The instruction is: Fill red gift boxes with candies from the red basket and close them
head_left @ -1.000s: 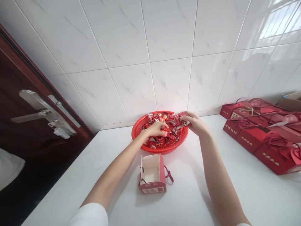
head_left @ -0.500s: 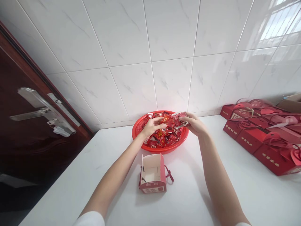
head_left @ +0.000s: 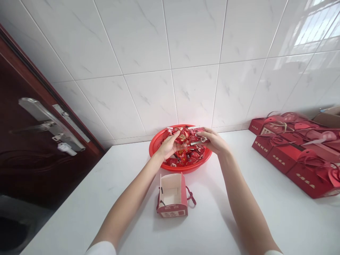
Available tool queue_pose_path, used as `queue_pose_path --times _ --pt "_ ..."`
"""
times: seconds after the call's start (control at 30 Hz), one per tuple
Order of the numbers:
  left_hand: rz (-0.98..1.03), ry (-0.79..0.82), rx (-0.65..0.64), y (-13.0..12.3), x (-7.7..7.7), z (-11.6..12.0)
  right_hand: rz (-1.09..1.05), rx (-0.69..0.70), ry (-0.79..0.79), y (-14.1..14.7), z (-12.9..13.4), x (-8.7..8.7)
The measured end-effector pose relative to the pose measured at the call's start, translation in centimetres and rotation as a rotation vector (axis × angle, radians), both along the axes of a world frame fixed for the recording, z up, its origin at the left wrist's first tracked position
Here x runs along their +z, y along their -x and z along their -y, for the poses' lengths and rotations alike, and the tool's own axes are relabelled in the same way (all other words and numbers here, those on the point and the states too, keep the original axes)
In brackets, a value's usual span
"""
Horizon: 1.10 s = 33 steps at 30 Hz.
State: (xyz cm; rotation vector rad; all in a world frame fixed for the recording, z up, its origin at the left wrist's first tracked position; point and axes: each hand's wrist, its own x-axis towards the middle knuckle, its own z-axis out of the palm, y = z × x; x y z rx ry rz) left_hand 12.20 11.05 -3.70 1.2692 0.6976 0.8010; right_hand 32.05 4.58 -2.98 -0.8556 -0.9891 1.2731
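Below frame center, left hand and right hand hold candies over the basket, each grip partly closed.

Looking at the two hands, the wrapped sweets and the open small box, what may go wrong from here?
A sweet might slip: the left hand and right hand hold several slippery-looking wrapped sweets together above the basket.

The open box stands close beside the left forearm, so a sideways arm movement could bump it.
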Motion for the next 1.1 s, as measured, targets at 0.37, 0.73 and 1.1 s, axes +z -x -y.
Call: queue_pose_path --times 0.37,0.73,1.1 --pt "-0.195 -0.200 0.270 1.5 -0.1 2.0 -0.065 0.102 0.010 3.0 1.0 1.1" --pt "-0.444 -0.704 0.657 2.7 0.6 4.3 -0.072 0.182 0.036 5.3 2.0 1.7" --pt "-0.302 -0.762 0.654 2.7 0.6 5.0 -0.030 0.139 -0.047 6.2 2.1 1.3"
